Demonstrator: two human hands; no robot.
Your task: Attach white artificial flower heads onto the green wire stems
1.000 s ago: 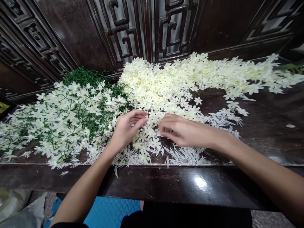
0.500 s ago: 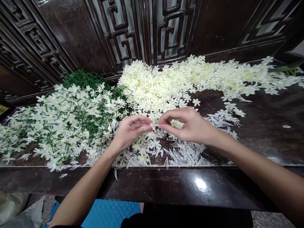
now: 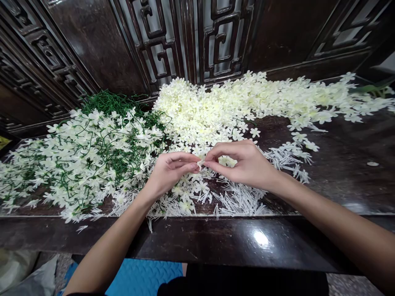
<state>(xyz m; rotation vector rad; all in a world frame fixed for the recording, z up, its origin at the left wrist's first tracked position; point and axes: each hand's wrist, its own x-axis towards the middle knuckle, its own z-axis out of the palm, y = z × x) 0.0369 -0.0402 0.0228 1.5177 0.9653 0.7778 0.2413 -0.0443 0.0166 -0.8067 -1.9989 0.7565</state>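
Between my two hands is a small white artificial flower (image 3: 200,163). My left hand (image 3: 173,169) pinches it from the left with thumb and forefinger. From the right, the fingertips of my right hand (image 3: 237,161) pinch a thin whitish piece at the flower; its exact shape is too small to make out. Below my hands lie loose white stamen sticks (image 3: 242,199) and scattered blossoms. Behind them rises a heap of pale yellow-white blossoms (image 3: 197,105). To the left spreads a pile of white flowers on green stems (image 3: 92,152).
Everything lies on a dark polished wooden bench (image 3: 345,164). Its carved lattice back (image 3: 191,41) stands right behind the flowers. Bare green stems (image 3: 108,102) are bunched at the back left. A blue mat (image 3: 145,273) and a pale bag (image 3: 31,275) are below the front edge.
My right hand has shifted slightly left, closer to my left fingertips. The flower between them has turned a little. The piles have not moved.
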